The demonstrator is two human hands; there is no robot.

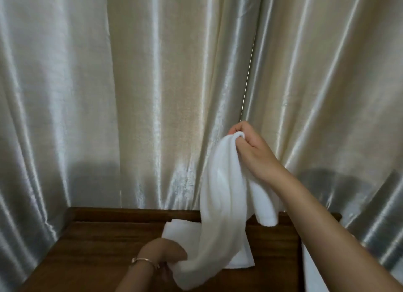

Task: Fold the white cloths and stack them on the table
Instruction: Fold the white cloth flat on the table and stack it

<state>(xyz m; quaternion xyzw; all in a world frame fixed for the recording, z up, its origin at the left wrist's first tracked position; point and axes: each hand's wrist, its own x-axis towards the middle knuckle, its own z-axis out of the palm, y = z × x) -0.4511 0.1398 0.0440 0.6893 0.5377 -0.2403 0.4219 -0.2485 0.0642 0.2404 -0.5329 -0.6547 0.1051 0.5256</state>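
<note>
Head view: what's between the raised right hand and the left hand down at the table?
Head view: only the white cloth that both grip, hanging from right hand to left hand, passing over a folded cloth on the table.

At right of center, the right hand (248, 148) pinches a hanging white cloth (220, 204); the left hand (163, 255), bottom center, grips its lower end above a folded cloth (174, 229) on the bench (98, 248).
</note>
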